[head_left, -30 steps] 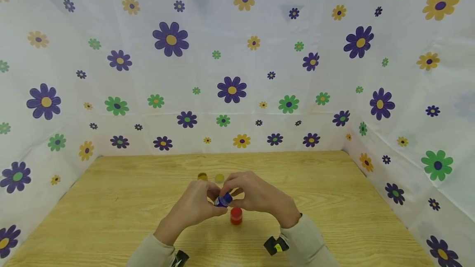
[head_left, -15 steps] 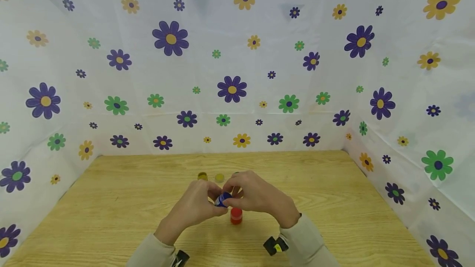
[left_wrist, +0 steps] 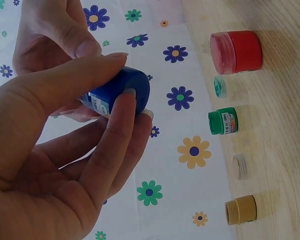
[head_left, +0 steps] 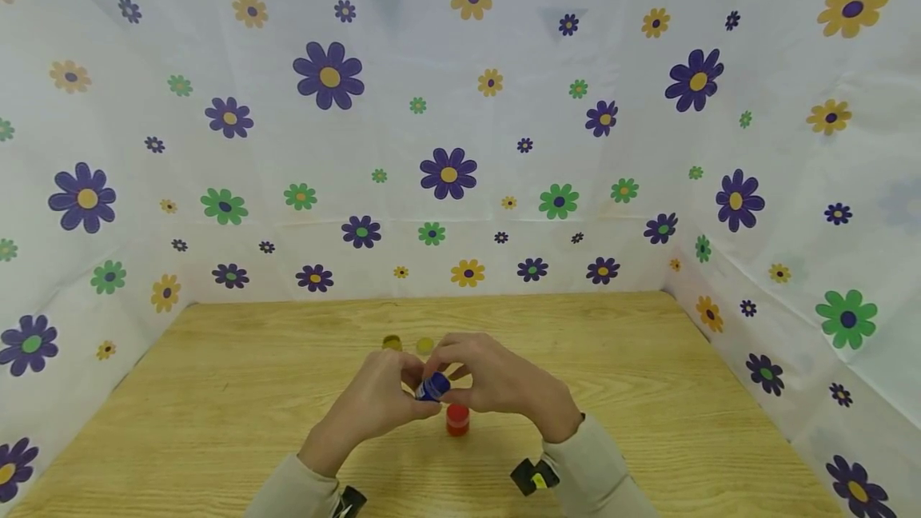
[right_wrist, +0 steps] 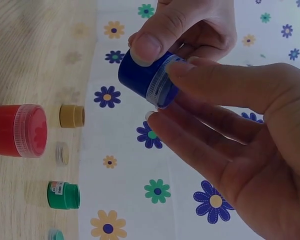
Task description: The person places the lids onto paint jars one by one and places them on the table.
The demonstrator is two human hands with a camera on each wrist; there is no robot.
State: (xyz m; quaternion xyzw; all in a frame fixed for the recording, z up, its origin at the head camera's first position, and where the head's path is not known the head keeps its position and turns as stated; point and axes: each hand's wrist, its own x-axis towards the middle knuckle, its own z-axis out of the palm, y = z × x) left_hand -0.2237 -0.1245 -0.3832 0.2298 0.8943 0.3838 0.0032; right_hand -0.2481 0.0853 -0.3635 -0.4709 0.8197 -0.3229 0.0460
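Note:
A small blue jar (head_left: 435, 385), tilted, is held between both hands above the table. My left hand (head_left: 377, 394) grips its body between thumb and fingers. At its clear ribbed lid (right_wrist: 161, 82) is my right hand (head_left: 496, 378), the thumb pressing the rim and the fingers spread around the other side. The lid sits on the jar. A red jar (head_left: 457, 420) with a lid on stands just nearer than the hands. Further back are an ochre jar (right_wrist: 71, 116) and a green jar (left_wrist: 223, 121), both lidless.
A clear lid (left_wrist: 241, 166) lies between the ochre and green jars, and a green-tinted lid (left_wrist: 220, 86) lies beside the green jar. The wooden table (head_left: 252, 390) is bounded by a flowered white cloth (head_left: 388, 126) at the back and sides.
My right fingers have shifted around the lid, turning in and then back out. The left hand and the blue jar stay in nearly the same place.

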